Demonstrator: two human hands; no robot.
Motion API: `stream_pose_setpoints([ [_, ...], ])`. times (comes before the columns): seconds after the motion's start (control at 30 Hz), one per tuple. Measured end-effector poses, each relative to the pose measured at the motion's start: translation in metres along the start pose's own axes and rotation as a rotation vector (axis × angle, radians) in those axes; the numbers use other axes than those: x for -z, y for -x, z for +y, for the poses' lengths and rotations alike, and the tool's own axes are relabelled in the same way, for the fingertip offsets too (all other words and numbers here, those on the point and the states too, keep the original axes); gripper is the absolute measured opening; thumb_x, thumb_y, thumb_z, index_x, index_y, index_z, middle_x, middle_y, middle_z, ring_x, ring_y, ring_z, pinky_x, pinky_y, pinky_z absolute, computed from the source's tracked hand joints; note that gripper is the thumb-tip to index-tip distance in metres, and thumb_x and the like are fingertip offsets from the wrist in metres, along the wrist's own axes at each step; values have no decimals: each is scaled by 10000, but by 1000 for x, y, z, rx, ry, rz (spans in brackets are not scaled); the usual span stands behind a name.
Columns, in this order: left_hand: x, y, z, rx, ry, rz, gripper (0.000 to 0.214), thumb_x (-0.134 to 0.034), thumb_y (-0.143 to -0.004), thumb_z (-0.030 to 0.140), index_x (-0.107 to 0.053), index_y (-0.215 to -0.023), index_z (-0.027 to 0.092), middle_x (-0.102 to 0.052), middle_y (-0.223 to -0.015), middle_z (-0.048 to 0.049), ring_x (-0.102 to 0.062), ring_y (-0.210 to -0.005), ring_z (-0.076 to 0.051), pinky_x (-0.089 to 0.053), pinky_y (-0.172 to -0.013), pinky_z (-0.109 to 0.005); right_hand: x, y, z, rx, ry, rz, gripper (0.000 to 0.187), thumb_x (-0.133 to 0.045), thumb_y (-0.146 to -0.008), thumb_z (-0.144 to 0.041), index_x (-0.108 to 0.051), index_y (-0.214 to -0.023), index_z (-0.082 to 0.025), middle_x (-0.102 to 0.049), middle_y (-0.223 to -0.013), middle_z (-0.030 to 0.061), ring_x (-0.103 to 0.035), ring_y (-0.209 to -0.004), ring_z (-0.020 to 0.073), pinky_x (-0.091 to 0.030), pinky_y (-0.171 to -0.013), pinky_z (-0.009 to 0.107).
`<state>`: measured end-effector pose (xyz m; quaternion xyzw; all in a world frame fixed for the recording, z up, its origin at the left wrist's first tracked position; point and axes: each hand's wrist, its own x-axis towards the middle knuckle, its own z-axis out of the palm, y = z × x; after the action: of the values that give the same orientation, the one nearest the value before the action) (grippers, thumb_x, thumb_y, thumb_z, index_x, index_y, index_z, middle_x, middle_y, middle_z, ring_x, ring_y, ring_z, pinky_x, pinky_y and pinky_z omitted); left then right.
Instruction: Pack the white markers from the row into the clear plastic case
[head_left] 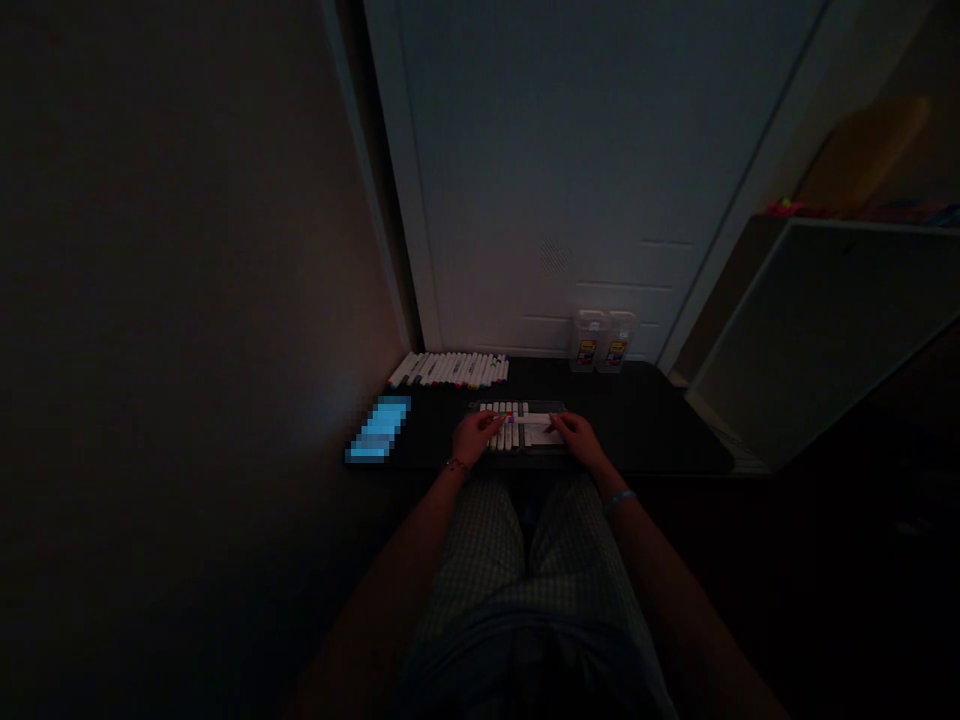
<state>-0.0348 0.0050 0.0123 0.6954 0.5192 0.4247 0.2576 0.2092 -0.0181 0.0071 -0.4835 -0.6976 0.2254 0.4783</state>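
Note:
A clear marker case [553,407] lies on a dark low table [652,420], with several white markers [501,412] stacked in its left half. My left hand [474,436] rests at the case's left side, fingers curled over the markers. My right hand [577,436] is at the case's right side, fingers closed on a white marker [534,421] that lies crosswise over the others. Both hands touch the case. The scene is very dim, so finger detail is poor.
A row of several loose white markers [450,369] lies at the table's back left. Two clear plastic boxes [601,342] stand against a white door [585,170]. A glowing blue screen [379,430] sits on the left. A cabinet [825,330] stands on the right.

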Motion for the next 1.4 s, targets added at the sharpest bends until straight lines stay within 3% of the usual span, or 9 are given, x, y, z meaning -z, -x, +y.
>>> stream_pose_setpoints([
  [0.3, 4, 2, 6, -5, -45, -6, 409, -457, -792, 529, -670, -783, 180, -664, -652, -3, -575, -613, -141, -362, -543, -213, 0, 1, 2, -18, -40, -21, 362, -501, -829, -468, -633, -1070, -232, -696, -829, 23, -624, -818, 196, -459, -743, 300],
  [0.53, 4, 2, 7, -8, -55, -14, 405, -454, -798, 529, -674, -767, 191, -667, -656, -5, -577, -612, -144, -358, -539, -216, -1, 0, 6, -19, -28, -17, 317, -530, -813, -456, -668, -995, -237, -701, -863, 27, -618, -872, 206, -442, -823, 334],
  [0.73, 1, 1, 7, 0, -26, -22, 373, -484, -796, 506, -669, -941, 215, -703, -756, -9, -629, -688, -157, -412, -598, -220, -2, 0, 4, -14, -3, -14, 318, -502, -823, -474, -700, -868, -230, -704, -877, 30, -620, -877, 209, -436, -832, 330],
  [0.9, 0, 1, 6, -5, -24, -26, 339, -532, -781, 484, -685, -937, 224, -705, -776, -20, -637, -718, -165, -428, -617, -229, 0, 1, -1, -14, 32, -7, 353, -465, -842, -486, -706, -769, -239, -701, -860, 22, -613, -887, 211, -419, -849, 328],
  [1.17, 3, 1, 5, -33, -56, -17, 341, -536, -777, 488, -704, -898, 217, -687, -742, -21, -605, -689, -158, -409, -601, -228, 1, 1, -4, -18, 60, -14, 361, -453, -849, -486, -700, -747, -243, -702, -848, 17, -617, -871, 205, -417, -845, 324],
  [1.4, 1, 1, 3, -39, -90, -5, 351, -538, -767, 510, -703, -912, 237, -649, -739, -8, -567, -680, -151, -380, -580, -224, 1, 1, -4, -10, 61, -24, 303, -479, -841, -464, -692, -871, -251, -705, -867, 12, -618, -903, 207, -411, -864, 337],
])
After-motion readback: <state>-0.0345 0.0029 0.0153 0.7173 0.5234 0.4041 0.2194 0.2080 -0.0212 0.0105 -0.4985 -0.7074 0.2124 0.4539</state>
